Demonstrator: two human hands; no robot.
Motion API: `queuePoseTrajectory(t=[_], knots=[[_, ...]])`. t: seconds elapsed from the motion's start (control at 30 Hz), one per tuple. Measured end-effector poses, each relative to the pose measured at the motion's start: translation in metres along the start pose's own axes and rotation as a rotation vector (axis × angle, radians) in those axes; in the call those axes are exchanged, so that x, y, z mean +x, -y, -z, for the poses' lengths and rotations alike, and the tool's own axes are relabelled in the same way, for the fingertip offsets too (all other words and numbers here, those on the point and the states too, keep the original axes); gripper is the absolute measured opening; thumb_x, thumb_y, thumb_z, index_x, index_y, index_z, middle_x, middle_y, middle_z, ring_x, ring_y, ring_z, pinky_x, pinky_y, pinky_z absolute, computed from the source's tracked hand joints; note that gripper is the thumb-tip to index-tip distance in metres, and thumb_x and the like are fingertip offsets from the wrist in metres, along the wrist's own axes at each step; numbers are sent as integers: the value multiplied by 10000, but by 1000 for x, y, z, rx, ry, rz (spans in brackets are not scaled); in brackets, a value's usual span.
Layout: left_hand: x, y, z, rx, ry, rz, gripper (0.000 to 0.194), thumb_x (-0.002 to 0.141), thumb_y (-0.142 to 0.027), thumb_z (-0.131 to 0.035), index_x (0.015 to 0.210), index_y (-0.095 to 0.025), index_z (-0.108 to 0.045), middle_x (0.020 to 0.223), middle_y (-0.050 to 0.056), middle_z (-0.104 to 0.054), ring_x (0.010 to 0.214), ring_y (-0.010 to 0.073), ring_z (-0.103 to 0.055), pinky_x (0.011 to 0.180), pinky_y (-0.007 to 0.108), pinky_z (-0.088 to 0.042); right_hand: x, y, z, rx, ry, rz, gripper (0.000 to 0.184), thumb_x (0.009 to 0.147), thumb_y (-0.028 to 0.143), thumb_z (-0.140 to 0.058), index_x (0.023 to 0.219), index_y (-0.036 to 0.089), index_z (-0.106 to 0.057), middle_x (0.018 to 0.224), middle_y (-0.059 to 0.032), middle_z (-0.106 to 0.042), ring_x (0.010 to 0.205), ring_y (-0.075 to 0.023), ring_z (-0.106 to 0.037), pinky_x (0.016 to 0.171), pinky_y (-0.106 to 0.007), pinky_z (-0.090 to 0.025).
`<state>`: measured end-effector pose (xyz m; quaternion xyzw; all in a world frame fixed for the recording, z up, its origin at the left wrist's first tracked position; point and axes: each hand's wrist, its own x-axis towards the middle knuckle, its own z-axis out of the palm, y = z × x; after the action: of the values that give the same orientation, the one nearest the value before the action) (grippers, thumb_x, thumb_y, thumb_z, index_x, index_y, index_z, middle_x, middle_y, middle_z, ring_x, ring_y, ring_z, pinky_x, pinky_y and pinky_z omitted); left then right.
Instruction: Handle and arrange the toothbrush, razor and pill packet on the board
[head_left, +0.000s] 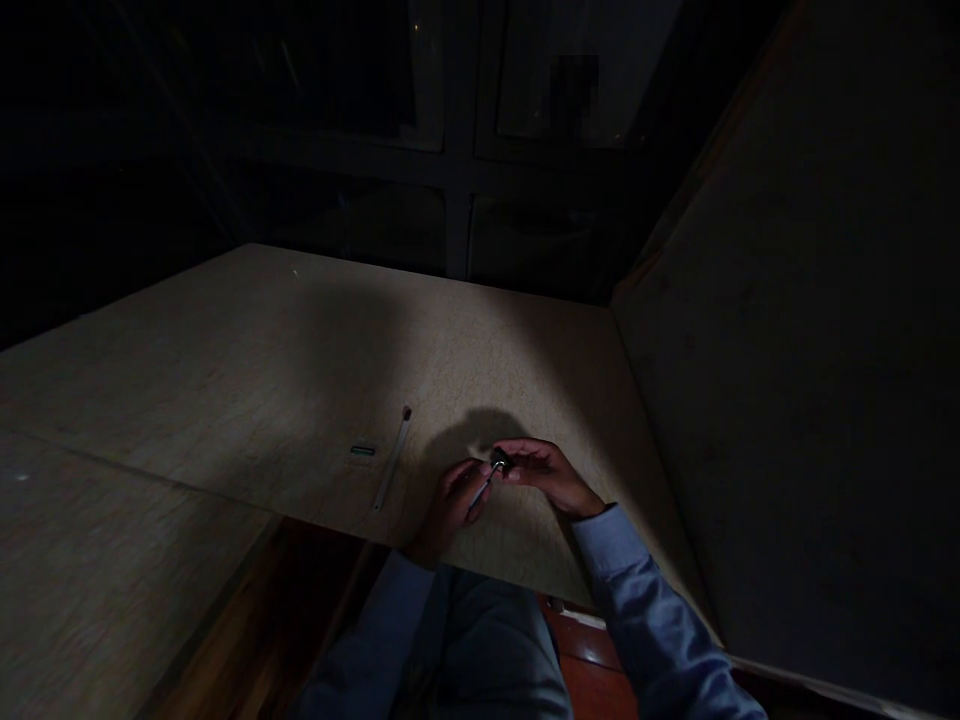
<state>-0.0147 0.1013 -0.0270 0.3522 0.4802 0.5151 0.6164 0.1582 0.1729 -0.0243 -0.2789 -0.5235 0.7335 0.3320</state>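
Observation:
Near the table's front edge, my left hand (456, 497) is closed around a slim pen-like tool (480, 494) with a pale shaft. The tool's thin tip meets a small dark shiny piece (500, 459), whose kind is too dark to make out. My right hand (546, 470) pinches that piece between thumb and fingers, just above the tabletop. Left of my hands lies a long thin pale stick (391, 462) with a dark end. Beside it rests a short dark green cylinder (363, 450), which looks like a small battery.
The pale, marbled table (225, 330) reaches back to a dark window frame (457, 150). A grey wall (795, 380) closes off the right side. Below the front edge are my legs (495, 650) and a reddish surface (596, 670). The light is dim.

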Motion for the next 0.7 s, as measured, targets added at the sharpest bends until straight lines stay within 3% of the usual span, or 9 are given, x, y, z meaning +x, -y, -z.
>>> queuePoseTrajectory(t=[0.33, 0.7], knots=[[-5, -4, 3, 4, 92, -19, 515, 739, -682, -666, 722, -171, -610, 502, -74, -431, 358, 40, -269, 370, 218, -163, -4, -2, -1, 19, 28, 17, 479, 671, 337, -905, 1117, 239, -761, 962, -52, -784, 855, -193, -728, 837, -357, -577], [-15, 0, 6, 67, 36, -46, 478, 745, -642, -673, 694, -167, -672, 499, -56, -438, 392, 60, -309, 408, 233, -200, -4, 3, -5, -30, 73, -7, 549, 621, 452, -922, 1095, 217, -775, 885, -43, -768, 757, -160, -673, 717, -275, -531]])
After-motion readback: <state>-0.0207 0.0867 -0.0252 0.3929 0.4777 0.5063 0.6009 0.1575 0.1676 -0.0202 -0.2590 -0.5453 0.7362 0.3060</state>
